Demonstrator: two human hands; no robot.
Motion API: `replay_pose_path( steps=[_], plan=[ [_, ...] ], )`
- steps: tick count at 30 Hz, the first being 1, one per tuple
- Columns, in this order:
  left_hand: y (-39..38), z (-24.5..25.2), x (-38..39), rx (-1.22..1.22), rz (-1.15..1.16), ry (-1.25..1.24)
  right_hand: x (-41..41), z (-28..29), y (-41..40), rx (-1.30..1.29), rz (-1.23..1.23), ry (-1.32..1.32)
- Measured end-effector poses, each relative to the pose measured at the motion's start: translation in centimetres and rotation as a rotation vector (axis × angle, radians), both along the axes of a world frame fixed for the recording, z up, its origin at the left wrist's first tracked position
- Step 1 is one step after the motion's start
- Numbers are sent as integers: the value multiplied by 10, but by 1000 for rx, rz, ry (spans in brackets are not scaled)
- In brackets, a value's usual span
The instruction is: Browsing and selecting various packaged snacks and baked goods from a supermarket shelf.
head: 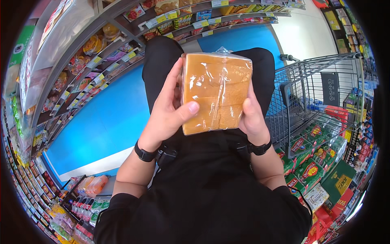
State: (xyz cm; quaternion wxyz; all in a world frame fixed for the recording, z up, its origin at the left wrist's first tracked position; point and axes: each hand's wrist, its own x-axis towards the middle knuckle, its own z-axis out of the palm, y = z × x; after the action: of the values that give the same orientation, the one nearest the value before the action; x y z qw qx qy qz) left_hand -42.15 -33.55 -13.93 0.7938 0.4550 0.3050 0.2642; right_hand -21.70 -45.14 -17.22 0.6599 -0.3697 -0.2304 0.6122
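Note:
A clear plastic package of bread (pixel 218 93) is held up in front of my lap, its brown blocks pressed side by side under shiny film. My left hand (pixel 172 105) grips its left side, with the thumb lying over the front face. Along the opposite side, my right hand (pixel 254 114) holds the edge, its thumb near the lower right corner. Gathered film (pixel 224 49) sticks up at the far end. The fingers behind the package are mostly hidden.
Shelves of packaged snacks (pixel 100 65) with price tags curve along the left and far side. A wire shopping cart (pixel 317 88) stands at the right, by stacked green drink cases (pixel 309 169). Bottles (pixel 86 207) stand at lower left. The floor (pixel 103 119) is blue.

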Motion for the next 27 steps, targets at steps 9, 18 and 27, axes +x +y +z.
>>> replay_pose_path(
  steps=[9, 18, 27],
  plan=[
    [7, 26, -2, 855, 9, 443, -2, -6, 0, -90, 5, 124],
    [9, 19, -2, 996, 114, 478, 8, -18, -4, 65, -24, 159],
    [5, 31, 2, 1163, -48, 487, 5, -9, -1, 2, -10, 190]
  ],
)
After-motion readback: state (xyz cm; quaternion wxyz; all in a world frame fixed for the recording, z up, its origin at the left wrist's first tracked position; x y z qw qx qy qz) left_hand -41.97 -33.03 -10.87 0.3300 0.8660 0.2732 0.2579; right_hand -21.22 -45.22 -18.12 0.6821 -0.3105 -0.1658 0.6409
